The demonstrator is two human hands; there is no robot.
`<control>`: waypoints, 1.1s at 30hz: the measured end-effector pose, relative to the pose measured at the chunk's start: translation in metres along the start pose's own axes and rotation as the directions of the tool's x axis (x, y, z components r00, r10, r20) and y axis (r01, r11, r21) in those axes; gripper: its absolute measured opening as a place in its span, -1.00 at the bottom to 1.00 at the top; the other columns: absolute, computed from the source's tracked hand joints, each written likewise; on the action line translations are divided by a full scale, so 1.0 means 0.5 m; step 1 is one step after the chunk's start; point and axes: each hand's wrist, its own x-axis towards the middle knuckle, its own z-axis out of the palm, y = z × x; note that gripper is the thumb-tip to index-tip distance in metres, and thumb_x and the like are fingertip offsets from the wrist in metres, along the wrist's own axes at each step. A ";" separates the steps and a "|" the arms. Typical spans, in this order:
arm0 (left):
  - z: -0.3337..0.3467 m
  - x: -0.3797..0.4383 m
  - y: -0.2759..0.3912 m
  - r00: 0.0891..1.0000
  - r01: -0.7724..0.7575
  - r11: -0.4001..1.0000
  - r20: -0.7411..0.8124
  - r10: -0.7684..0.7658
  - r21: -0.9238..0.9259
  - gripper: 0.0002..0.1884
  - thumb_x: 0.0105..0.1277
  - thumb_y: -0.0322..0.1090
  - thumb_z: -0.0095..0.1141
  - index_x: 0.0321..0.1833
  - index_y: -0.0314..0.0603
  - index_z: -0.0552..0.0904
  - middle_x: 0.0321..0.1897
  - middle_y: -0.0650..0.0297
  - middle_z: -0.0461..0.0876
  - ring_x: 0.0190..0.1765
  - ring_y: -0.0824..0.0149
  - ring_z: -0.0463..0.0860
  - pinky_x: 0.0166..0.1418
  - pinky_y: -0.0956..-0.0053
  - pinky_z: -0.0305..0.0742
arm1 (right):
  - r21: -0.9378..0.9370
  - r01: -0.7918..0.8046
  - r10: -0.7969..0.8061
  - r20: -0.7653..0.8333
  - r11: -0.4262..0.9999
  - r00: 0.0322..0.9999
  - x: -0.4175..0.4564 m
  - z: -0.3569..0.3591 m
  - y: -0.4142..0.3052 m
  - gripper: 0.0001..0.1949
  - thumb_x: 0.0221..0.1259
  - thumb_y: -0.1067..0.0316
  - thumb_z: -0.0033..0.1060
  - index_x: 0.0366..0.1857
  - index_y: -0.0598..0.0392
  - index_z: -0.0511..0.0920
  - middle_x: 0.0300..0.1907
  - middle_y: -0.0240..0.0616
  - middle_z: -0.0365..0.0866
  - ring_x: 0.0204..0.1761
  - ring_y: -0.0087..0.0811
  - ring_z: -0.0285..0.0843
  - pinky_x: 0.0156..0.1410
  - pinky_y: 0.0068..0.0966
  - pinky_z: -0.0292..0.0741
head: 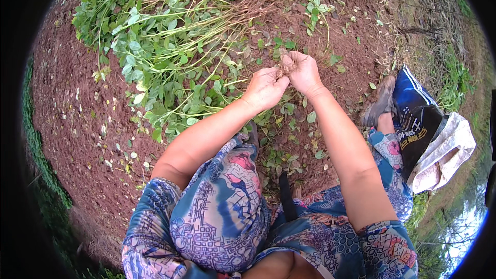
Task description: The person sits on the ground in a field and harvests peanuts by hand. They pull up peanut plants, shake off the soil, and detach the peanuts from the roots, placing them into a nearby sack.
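Observation:
My left hand (265, 88) and my right hand (303, 73) meet near the middle of the view, over the soil. Between their fingers is a small tangle of brown plant roots (286, 70), which both hands grip. The stem of a leafy green plant seems to run leftward from my left hand, though its join is hidden by the fingers. Uprooted green plants (186, 50) with long pale stems lie in a heap to the left of and beyond my hands. Their reddish-brown roots (259, 6) point to the right.
A blue, black and white woven sack (420, 128) bearing writing stands at the right, its pale mouth folded over. My shoe (381, 102) rests beside it. Reddish soil (97, 124) with scattered fallen leaves lies at the left. Dry grass (418, 15) borders the soil at the upper right.

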 end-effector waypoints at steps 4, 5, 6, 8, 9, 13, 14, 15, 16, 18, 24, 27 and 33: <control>-0.007 -0.008 0.008 0.994 0.075 0.901 0.101 -0.036 -0.427 -0.83 0.29 -0.38 0.02 -0.14 -0.27 0.59 -0.39 0.42 0.56 -0.33 0.56 0.46 -0.23 0.59 0.40 | 0.769 -0.268 0.073 0.279 0.580 0.958 -0.028 -0.010 -0.010 -0.82 0.35 0.25 0.09 -0.19 0.14 0.55 -0.45 -0.33 0.60 -0.64 -0.63 0.37 -0.62 -0.64 0.27; -0.012 -0.009 0.017 0.984 0.160 0.877 0.147 -0.103 -0.454 -0.86 0.28 -0.37 0.03 -0.18 -0.22 0.59 -0.44 0.45 0.51 -0.40 0.58 0.40 -0.32 0.60 0.32 | 0.802 -0.365 0.142 0.339 0.473 0.930 -0.039 -0.013 -0.012 -0.82 0.35 0.24 0.08 -0.21 0.11 0.53 -0.48 -0.35 0.57 -0.68 -0.64 0.31 -0.66 -0.66 0.18; -0.018 -0.009 0.026 0.967 0.237 0.846 0.198 -0.159 -0.478 -0.89 0.26 -0.36 0.05 -0.22 -0.18 0.59 -0.49 0.49 0.46 -0.47 0.59 0.34 -0.40 0.62 0.24 | 0.846 -0.413 0.132 0.392 0.337 0.911 -0.054 -0.018 -0.010 -0.83 0.35 0.22 0.08 -0.22 0.09 0.51 -0.51 -0.37 0.54 -0.72 -0.65 0.25 -0.70 -0.68 0.10; -0.021 -0.014 0.041 0.957 0.284 0.802 0.208 -0.202 -0.526 -0.95 0.23 -0.32 0.09 -0.31 -0.06 0.57 -0.61 0.57 0.31 -0.63 0.64 0.10 -0.55 0.64 -0.07 | 0.845 -0.415 0.091 0.410 0.336 0.908 -0.079 -0.033 -0.001 -0.84 0.34 0.22 0.11 -0.32 0.04 0.47 -0.56 -0.41 0.48 -0.78 -0.65 0.15 -0.74 -0.72 0.00; -0.025 -0.016 0.045 0.973 0.232 0.826 0.138 -0.187 -0.514 -0.95 0.23 -0.32 0.09 -0.31 -0.06 0.57 -0.61 0.57 0.31 -0.63 0.63 0.11 -0.55 0.64 -0.05 | 0.836 -0.369 0.227 0.299 0.407 0.927 -0.090 -0.041 0.006 -0.84 0.34 0.21 0.12 -0.33 0.03 0.46 -0.56 -0.42 0.48 -0.77 -0.66 0.16 -0.73 -0.72 0.00; -0.043 -0.003 0.016 0.985 0.171 0.892 0.059 -0.161 -0.418 -0.83 0.30 -0.27 0.08 -0.14 -0.15 0.57 -0.50 0.49 0.43 -0.53 0.61 0.23 -0.47 0.63 0.10 | 0.833 -0.304 0.485 0.050 0.461 0.873 -0.144 -0.117 0.024 -0.80 0.32 0.18 0.17 -0.38 0.00 0.41 -0.56 -0.42 0.46 -0.72 -0.67 0.19 -0.71 -0.74 0.02; -0.043 0.010 -0.002 0.985 0.170 0.923 0.060 -0.160 -0.344 -0.77 0.32 -0.25 0.08 -0.06 -0.19 0.56 -0.43 0.44 0.49 -0.47 0.59 0.32 -0.42 0.62 0.20 | 0.819 -0.308 0.497 0.032 0.484 0.867 -0.167 -0.137 0.019 -0.78 0.32 0.15 0.18 -0.37 0.00 0.42 -0.56 -0.42 0.46 -0.69 -0.68 0.21 -0.69 -0.75 0.05; -0.046 0.028 -0.020 0.990 0.141 0.953 0.054 -0.131 -0.267 -0.71 0.33 -0.22 0.08 0.01 -0.23 0.55 -0.37 0.39 0.55 -0.42 0.57 0.41 -0.37 0.61 0.31 | 0.753 -0.341 0.457 0.060 0.563 0.888 -0.196 -0.163 0.008 -0.80 0.33 0.16 0.16 -0.34 0.00 0.43 -0.54 -0.41 0.48 -0.69 -0.70 0.23 -0.69 -0.76 0.08; -0.044 0.045 -0.039 0.997 0.069 0.976 0.047 -0.060 -0.208 -0.54 0.35 -0.17 0.09 0.19 -0.34 0.45 -0.05 0.17 0.61 -0.07 0.40 0.56 0.02 0.48 0.46 | 0.636 -0.359 0.450 0.020 0.684 0.893 -0.230 -0.193 -0.009 -0.83 0.34 0.18 0.15 -0.36 -0.01 0.46 -0.57 -0.43 0.47 -0.68 -0.72 0.24 -0.68 -0.76 0.10; -0.044 0.093 -0.066 0.988 0.154 0.988 -0.030 -0.154 0.006 -0.48 0.33 -0.19 0.11 0.26 -0.36 0.38 0.08 0.06 0.56 0.10 0.25 0.54 0.23 0.42 0.37 | 0.434 -0.112 0.231 -0.232 0.894 0.945 -0.307 -0.271 -0.055 -0.79 0.37 0.23 0.10 -0.48 -0.04 0.43 -0.67 -0.52 0.31 -0.73 -0.76 0.10 -0.68 -0.76 0.08; -0.044 0.181 -0.034 0.788 0.371 0.871 -0.605 -0.113 0.321 -0.13 0.12 -0.08 0.18 0.42 -0.36 0.10 0.32 -0.17 0.22 0.38 -0.08 0.22 0.44 0.10 0.14 | 0.043 0.010 0.033 -0.875 0.999 0.484 -0.538 -0.582 -0.130 -0.81 0.43 0.25 -0.06 -0.40 0.00 0.48 -0.58 -0.61 0.29 -0.65 -0.81 0.05 -0.59 -0.80 0.00; -0.029 0.157 0.008 0.601 -0.211 0.672 -0.448 0.662 0.710 -0.28 0.04 -0.27 0.17 0.31 -0.30 0.26 0.19 -0.10 0.29 0.30 -0.04 0.23 0.39 0.00 0.12 | 0.003 -0.152 0.070 -0.894 0.988 0.442 -0.619 -0.687 -0.087 -0.80 0.40 0.24 -0.11 -0.39 0.04 0.47 -0.55 -0.59 0.30 -0.56 -0.76 0.14 -0.49 -0.75 0.13; 0.096 0.123 0.007 0.907 -0.145 0.342 0.262 -0.329 0.929 -0.44 0.34 0.13 -0.07 0.00 -0.32 0.62 -0.07 -0.03 0.65 0.03 0.02 0.62 0.14 0.22 0.49 | -0.333 -0.334 -0.063 -0.785 0.882 0.616 -0.640 -0.771 -0.041 -0.70 0.40 0.30 0.00 0.10 0.19 0.53 0.01 -0.33 0.58 0.02 -0.50 0.48 0.11 -0.53 0.43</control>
